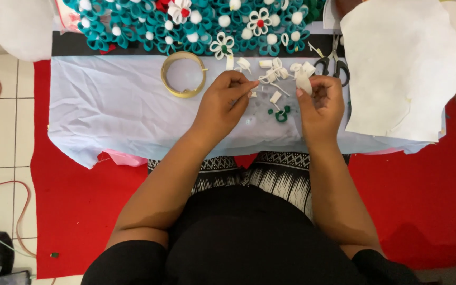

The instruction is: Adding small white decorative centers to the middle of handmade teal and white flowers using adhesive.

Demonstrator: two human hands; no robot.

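Both hands work over a pale blue cloth [122, 105] spread on the bench. The right hand [320, 103] grips a small white loop piece [303, 82] between its fingertips; the left hand [225, 100] pinches something too small to make out. Loose white loops [273, 68] lie just beyond them, with a tiny green piece [281, 115] between the hands. A yellow ring [183, 74] sits to the left, black-handled scissors [333, 60] to the right, beside a big white sheet [402, 68]. Teal and white flowers [196, 24] crowd the far edge. Red felt [80, 200] covers the tiled floor [1, 137].
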